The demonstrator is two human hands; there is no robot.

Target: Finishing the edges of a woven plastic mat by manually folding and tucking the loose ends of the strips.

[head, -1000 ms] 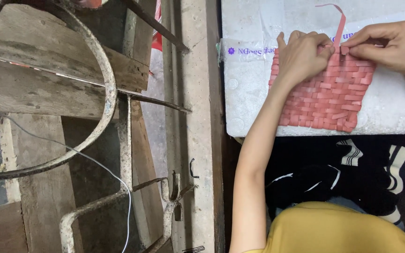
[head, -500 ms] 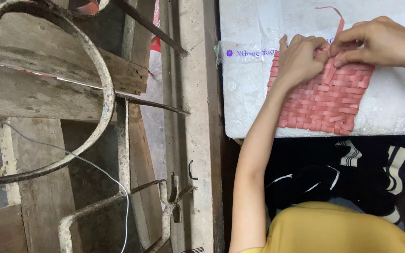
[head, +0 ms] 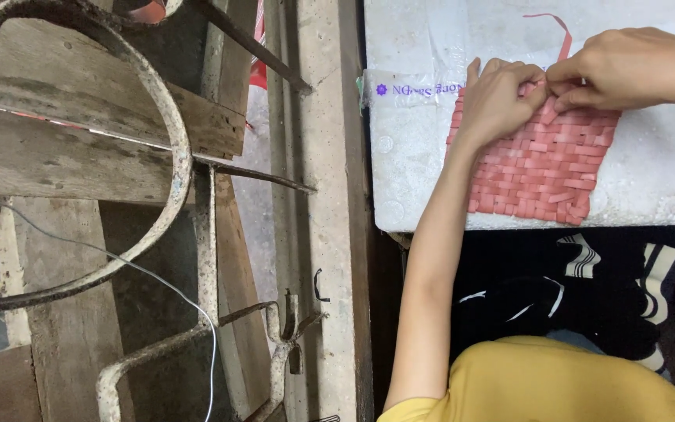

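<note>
A pink woven mat of flat strips lies on a white foam board. My left hand rests on the mat's upper left part, fingers curled and pressing the weave. My right hand comes in from the right and pinches a loose pink strip at the mat's top edge, where the fingertips of both hands meet. The strip curls upward past the hands.
A rusty metal frame with a curved hoop and weathered wooden planks fill the left. A thin wire hangs across it. A concrete post stands beside the board. Dark striped cloth lies below the board.
My right hand has moved left along the mat's top edge to meet my left hand, and the view has shifted slightly. The loose strip stays pinched.
</note>
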